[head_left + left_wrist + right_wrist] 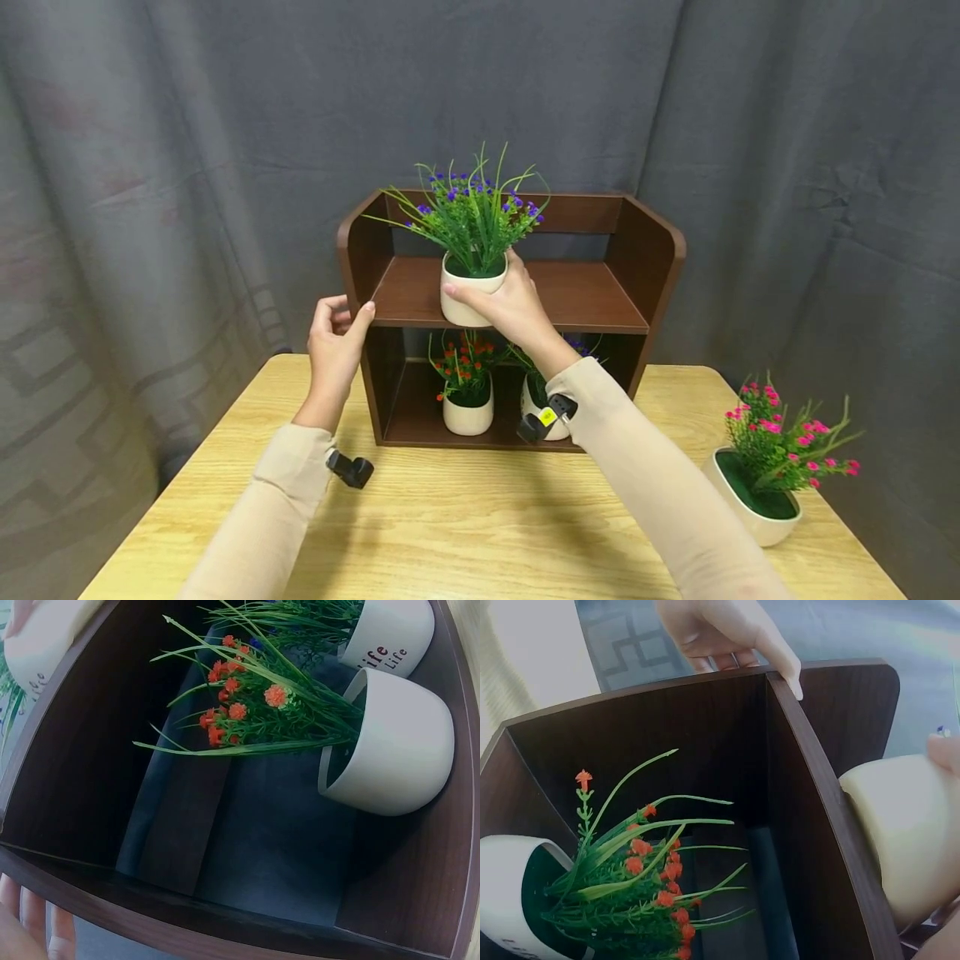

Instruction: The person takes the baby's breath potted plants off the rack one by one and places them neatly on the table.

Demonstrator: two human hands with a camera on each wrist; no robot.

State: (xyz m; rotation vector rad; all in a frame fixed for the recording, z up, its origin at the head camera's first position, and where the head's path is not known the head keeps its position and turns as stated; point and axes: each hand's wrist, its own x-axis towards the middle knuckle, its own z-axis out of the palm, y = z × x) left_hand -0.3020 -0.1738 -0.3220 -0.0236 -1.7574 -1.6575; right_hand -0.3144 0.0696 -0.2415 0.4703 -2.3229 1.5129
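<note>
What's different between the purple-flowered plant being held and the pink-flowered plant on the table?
Flowers: the purple-flowered plant has purple blooms; the pink-flowered plant has bright pink ones.
Support: the right hand grips the purple one's pot; no hand holds the pink one, which stands on the table.
Place: the purple one is at the upper shelf; the pink one is outside the shelf unit.
Shared: cream pots and green leaves.
</note>
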